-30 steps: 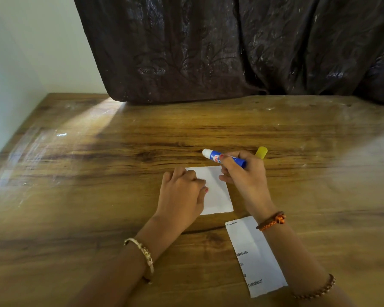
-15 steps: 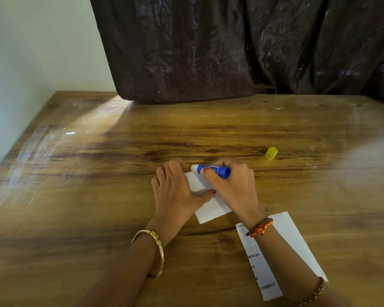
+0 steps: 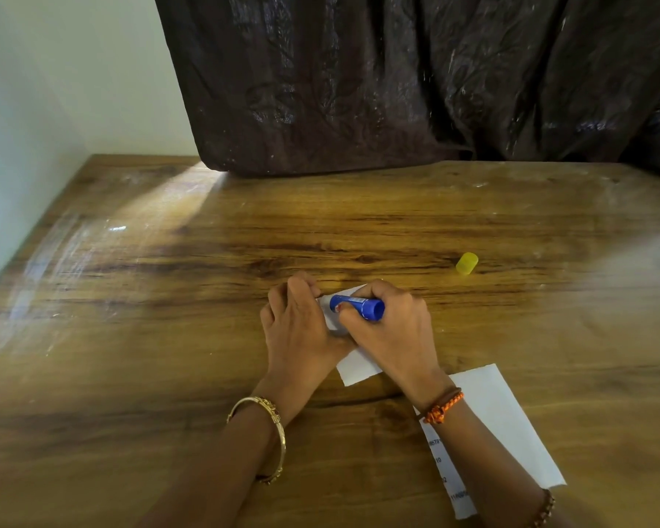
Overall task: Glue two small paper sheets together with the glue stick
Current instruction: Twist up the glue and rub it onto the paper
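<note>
A small white paper sheet (image 3: 359, 367) lies on the wooden table (image 3: 168, 337), mostly hidden under both hands. My left hand (image 3: 298, 329) lies flat on its left part, pressing it down. My right hand (image 3: 393, 333) grips a blue glue stick (image 3: 357, 306), uncapped, lying nearly level with its white tip pointing left onto the sheet's far edge. A second white sheet (image 3: 500, 413) with printed text lies nearer, under my right forearm. The yellow cap (image 3: 466, 263) lies on the table to the right.
A dark crinkled curtain (image 3: 397, 89) hangs along the table's far edge. A pale wall (image 3: 35, 108) borders the left side of the table.
The glue stick came down from above the sheet onto its far edge. My left hand slid up over the sheet, which has turned slightly. The cap came into full view.
</note>
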